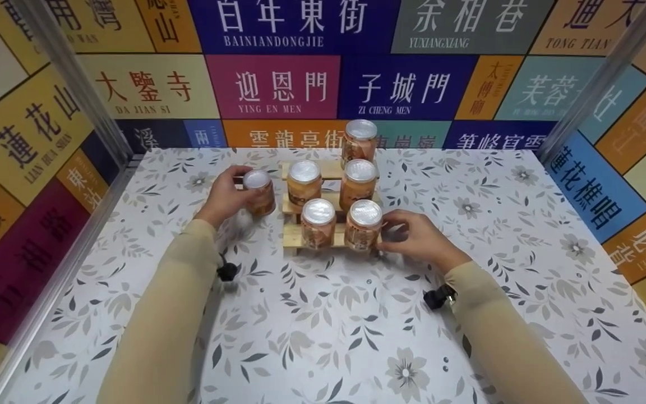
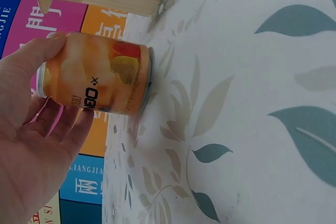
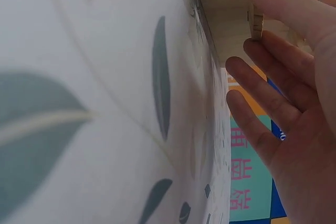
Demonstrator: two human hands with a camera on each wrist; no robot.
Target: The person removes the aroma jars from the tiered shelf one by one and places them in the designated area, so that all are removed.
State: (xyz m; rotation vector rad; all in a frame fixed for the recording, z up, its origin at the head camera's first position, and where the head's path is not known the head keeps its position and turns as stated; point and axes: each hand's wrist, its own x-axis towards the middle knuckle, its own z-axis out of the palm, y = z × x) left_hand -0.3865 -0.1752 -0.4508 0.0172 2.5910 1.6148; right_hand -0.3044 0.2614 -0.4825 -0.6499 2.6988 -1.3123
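1. Step in hand, as judged: transfer of the held can (image 1: pixel 263 203) between the bench (image 1: pixel 323 348) and the stepped wooden rack (image 1: pixel 292 235).
2. Nearest: both sleeved forearms (image 1: pixel 160 303) are extended forward, well apart.
3. Right hand (image 1: pixel 423 238): fingers spread and slightly bent, nothing gripped; positioned at the rack's right end, beside the right front can (image 1: pixel 364 230). Thumb contact with the wood appears likely, unconfirmed.
4. Left hand (image 1: pixel 229 196): held can pinched between thumb and fingers, just left of the rack, slightly tilted. Base contact with the bench cannot be told.
5. Farthest: one rear can (image 1: pixel 359 145) is seated on the rear step's right. Next move, judged: held can to be lifted past the left middle can (image 1: pixel 304 185), levelled and set beside the rear can.
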